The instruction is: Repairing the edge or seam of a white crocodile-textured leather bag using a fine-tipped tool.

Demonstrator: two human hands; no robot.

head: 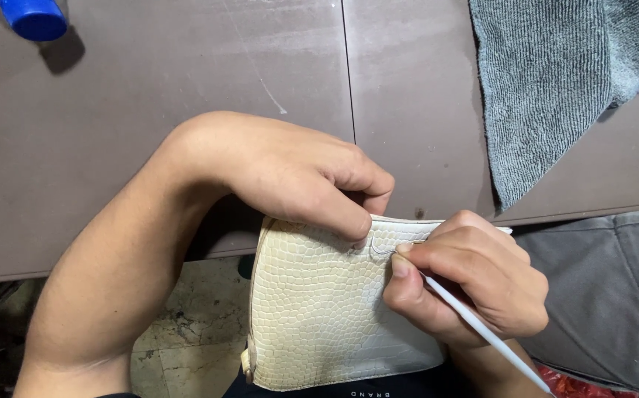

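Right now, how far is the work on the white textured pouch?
Done: the white crocodile-textured pouch looks clean across its visible face; a thin curved line shows near its top edge. In hand: the left hand pinches the top edge while the right hand holds a thin white stick with its tip at that line. Left: cannot tell. The grey towel lies unused on the brown table.

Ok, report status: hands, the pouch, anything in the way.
Left hand pinching top edge of cream scaled pouch. Right hand holding thin white tool, tip at pouch's top edge. Grey towel on the table, apart.
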